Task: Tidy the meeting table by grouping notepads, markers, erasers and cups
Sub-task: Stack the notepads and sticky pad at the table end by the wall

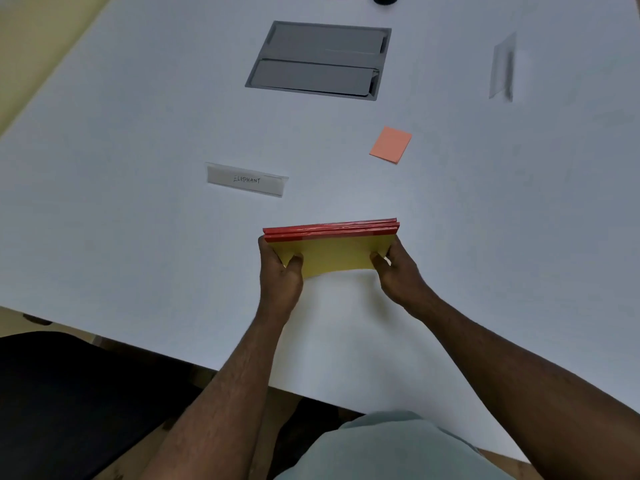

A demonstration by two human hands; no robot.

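L hand [278, 268]: thumb on top, pinching left edge of notepads.
R hand [393, 268]: pinching right edge, same way.
Notepads [332, 252]: yellow stack w/ red bindings, tilted, far edge up, over near-centre of table [138, 220].
Sticky pad [390, 144]: orange, beyond, well apart.
Name card [246, 180]: "ELEPHANT", left of centre.
Cable hatch [318, 60]: grey, farther back.

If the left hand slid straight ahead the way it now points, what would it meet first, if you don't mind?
Probably the clear name card reading ELEPHANT: it stands just beyond the left hand, slightly to its left. Depth is unclear, so the hand with its notepad stack might pass beside it.
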